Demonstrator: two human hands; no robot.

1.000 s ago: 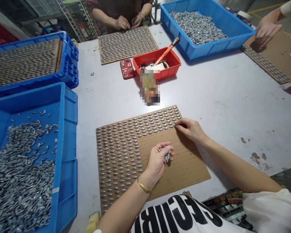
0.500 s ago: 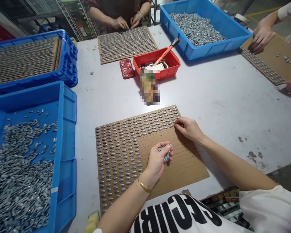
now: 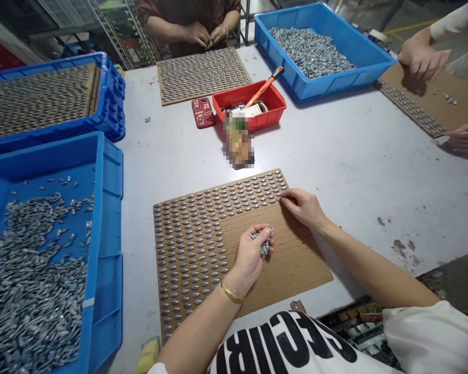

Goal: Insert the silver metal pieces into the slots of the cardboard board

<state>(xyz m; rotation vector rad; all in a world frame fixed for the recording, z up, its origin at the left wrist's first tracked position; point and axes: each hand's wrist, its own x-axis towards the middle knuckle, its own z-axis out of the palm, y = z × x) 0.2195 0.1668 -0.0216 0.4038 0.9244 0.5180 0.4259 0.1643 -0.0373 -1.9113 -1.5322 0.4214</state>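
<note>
Left of the cupped left hand [image 3: 249, 254], past the board's edge: a deep blue plastic bin [image 3: 108, 249], heaped with loose pieces. Beyond both hands, a red plastic tray [image 3: 271, 118] holding an orange-shafted tool [image 3: 259, 91]; beside it a dark-red rectangular case [image 3: 203, 112], just in front a pixelated item [image 3: 238, 143]. Farther past the right hand [image 3: 304, 206], a second blue bin [image 3: 327, 88]. Left forearm, with gold bangle [image 3: 231, 292], masks part of the rows. Under both hands, a brown ridged cardboard sheet [image 3: 288, 270], bare below the right fingertips. Left fingers curl around a clump of shiny grey spindle-shaped metal pieces [image 3: 264, 248]. Right thumb and forefinger near each other at a row's end; cannot tell whether they pinch one.
</note>
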